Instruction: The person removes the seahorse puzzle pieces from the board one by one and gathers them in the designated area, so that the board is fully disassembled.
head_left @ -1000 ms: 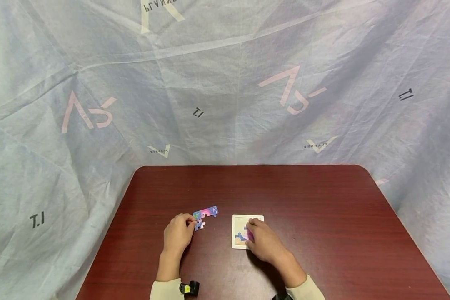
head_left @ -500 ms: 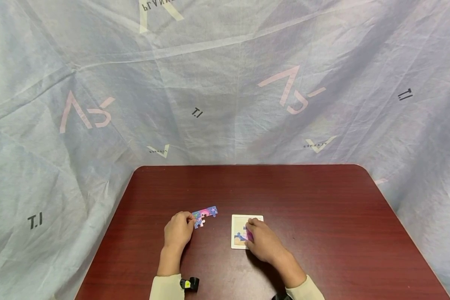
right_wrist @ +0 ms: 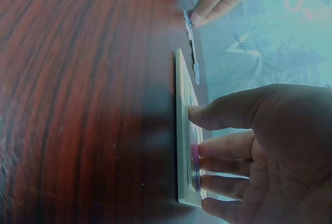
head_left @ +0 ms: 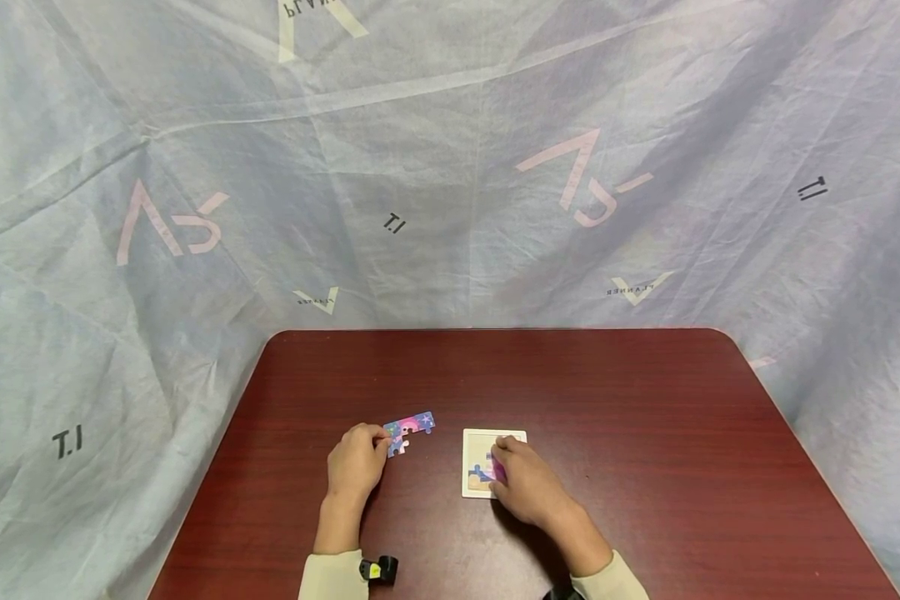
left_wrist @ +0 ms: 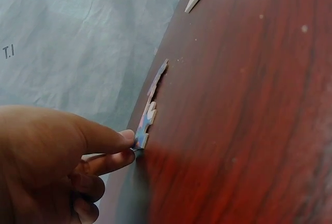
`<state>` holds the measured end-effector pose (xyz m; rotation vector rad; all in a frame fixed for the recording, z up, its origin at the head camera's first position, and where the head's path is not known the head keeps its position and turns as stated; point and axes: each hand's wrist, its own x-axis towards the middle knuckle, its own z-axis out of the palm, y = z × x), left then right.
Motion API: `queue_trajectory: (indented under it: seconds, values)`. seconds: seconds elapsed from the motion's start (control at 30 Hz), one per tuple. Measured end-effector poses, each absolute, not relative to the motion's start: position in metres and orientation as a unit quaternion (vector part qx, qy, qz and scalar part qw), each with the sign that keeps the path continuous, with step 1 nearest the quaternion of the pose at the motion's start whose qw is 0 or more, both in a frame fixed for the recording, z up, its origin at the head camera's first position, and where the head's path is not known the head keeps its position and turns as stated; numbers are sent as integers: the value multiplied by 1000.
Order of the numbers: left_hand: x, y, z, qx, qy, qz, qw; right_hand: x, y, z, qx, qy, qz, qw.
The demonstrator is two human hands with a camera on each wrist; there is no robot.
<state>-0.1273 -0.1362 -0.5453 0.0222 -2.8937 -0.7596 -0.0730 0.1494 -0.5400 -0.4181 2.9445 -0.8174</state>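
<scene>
My left hand (head_left: 357, 461) pinches the near end of a jigsaw puzzle piece (left_wrist: 141, 140) between thumb and index finger. This blue and pink piece lies against a printed puzzle strip (head_left: 420, 422) with a pink shape and a star. To the right, a square pale puzzle tray (head_left: 466, 454) holds several pieces (head_left: 482, 474) along its near side, in blue, tan and purple. My right hand (head_left: 531, 482) rests its thumb and nearly straight fingertips on the pieces there, as the right wrist view shows. It covers the tray's right part.
Everything lies on a dark red wooden table (head_left: 645, 417) with rounded far corners. Behind and beside it hangs a grey printed cloth (head_left: 450, 208). A black wrist camera (head_left: 379, 571) is strapped at the left sleeve.
The small piece at my left fingers has shifted slightly up against the strip, narrowing the gap between them. My right hand and the tray stay in place.
</scene>
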Motion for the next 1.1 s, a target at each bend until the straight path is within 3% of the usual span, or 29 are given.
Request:
queue_trajectory:
  seconds: [1.1]
  values:
    - [-133,-132,-545,-8,-971,-224,77,-73,150,-538,-131,954,-268,28]
